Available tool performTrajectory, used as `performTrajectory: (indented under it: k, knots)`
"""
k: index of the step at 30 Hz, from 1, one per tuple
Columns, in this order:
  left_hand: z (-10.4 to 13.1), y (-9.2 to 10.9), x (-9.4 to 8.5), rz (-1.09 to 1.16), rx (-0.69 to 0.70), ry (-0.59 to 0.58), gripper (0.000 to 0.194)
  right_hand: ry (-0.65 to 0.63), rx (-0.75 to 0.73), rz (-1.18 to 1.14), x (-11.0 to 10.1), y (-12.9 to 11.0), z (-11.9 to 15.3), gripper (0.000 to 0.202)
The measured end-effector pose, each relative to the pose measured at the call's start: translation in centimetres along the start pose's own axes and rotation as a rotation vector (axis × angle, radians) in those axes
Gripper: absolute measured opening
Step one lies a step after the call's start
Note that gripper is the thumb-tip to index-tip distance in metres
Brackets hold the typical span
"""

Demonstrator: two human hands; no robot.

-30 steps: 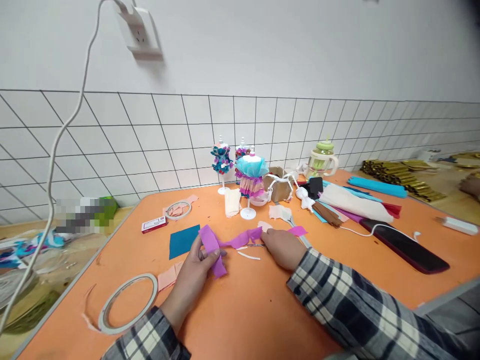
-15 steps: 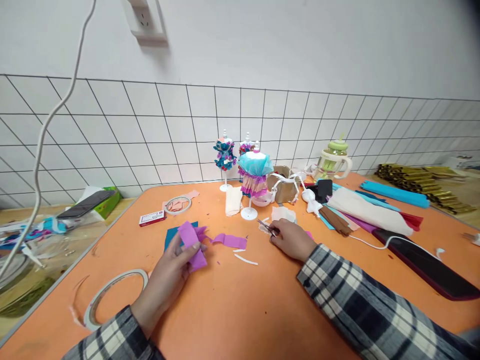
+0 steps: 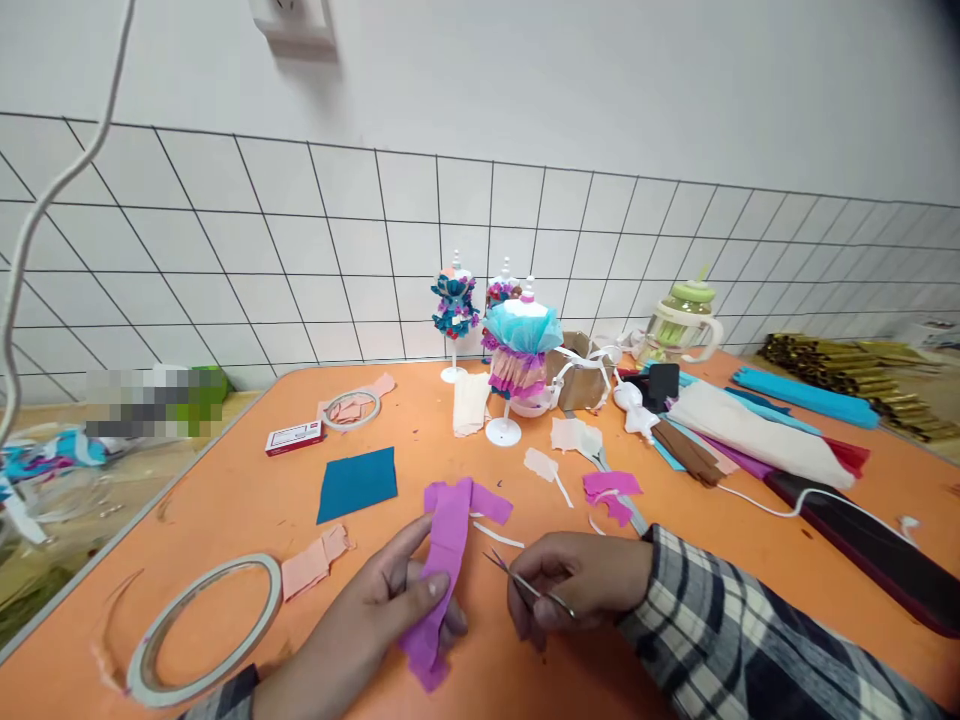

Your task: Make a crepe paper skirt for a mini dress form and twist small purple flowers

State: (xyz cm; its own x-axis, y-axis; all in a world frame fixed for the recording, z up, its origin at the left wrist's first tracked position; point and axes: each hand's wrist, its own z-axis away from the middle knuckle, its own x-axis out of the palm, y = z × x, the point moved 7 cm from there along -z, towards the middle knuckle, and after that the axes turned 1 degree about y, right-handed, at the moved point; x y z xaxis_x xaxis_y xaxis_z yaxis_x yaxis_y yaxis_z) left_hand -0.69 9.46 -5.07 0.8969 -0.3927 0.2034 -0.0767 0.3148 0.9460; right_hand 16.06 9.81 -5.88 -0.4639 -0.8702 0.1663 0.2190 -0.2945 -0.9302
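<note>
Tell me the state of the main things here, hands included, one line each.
Left hand: closed on purple strip
Purple strip: held, creased
Right hand: holding scissors
Scissors: blades look slightly apart
Blue sheet: flat on table
Large tape roll: lying flat
Small box: lying flat, looks shut
Bottle: upright, lid on
Front dress stand: upright, dressed
Pink scraps: loose on table

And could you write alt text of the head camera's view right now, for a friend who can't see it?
A person's left hand holds a purple strip while the right hand holds scissors over an orange table. Three small dress forms stand behind; a teal sheet and large pale ring lie at left.
</note>
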Motion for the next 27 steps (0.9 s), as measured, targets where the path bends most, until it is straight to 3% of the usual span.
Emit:
performTrajectory:
  k: [5,12,22,27]
  knots:
    - [0.4,-1.6,1.0,-0.014,-0.134,-0.089,0.105,-0.006,-0.031,0.102,0.4,-0.2,-0.4,0.059]
    - [0.6,-1.4,1.7,-0.039,-0.133,-0.121,0.113,0.1,0.023,0.308,0.7,-0.5,0.0,0.041]
    - [0.8,-1.0,2.0,-0.119,-0.074,-0.105,0.107,0.147,0.004,0.22,0.9,-1.0,0.0,0.043]
    - [0.8,0.4,1.7,-0.118,0.106,-0.058,0.101,0.098,-0.015,0.083,1.1,-0.6,-0.1,0.046]
